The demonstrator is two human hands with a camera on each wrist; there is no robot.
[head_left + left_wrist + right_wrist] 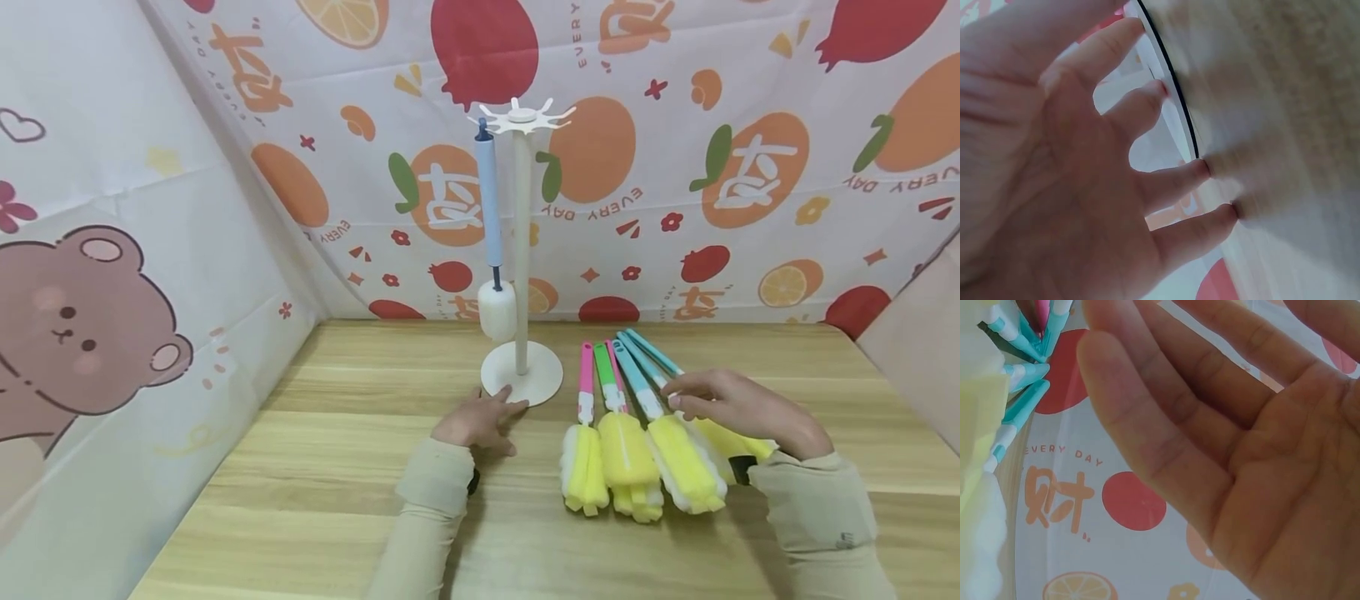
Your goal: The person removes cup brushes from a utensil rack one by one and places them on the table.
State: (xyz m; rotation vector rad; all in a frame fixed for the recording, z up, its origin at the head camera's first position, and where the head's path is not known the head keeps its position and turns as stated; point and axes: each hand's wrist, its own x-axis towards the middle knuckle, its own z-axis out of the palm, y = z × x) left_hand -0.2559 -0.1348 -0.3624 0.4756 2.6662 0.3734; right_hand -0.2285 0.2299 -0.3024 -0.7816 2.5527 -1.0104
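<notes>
My left hand (pixel 476 423) rests its spread fingers at the front edge of the round base (pixel 542 382) of a white stand. In the left wrist view the fingertips touch that rim and the tabletop. A sponge brush with a light blue handle (pixel 489 200) hangs from the stand's hooked top (pixel 522 118). Several yellow-and-white sponge brushes lie fanned on the table, with pink (pixel 587 371), green (pixel 603 364) and teal handles (pixel 637 377). Above the rightmost ones hovers my right hand (pixel 738 410), its fingers fairly straight and holding nothing in the right wrist view; it hides part of a brush.
The wooden table (pixel 337 467) meets a fruit-printed cloth (pixel 660 275) at the back. Another cloth, with a bear print (pixel 82 325), hangs along the left side. The tall stand rises behind my left hand, left of the brushes.
</notes>
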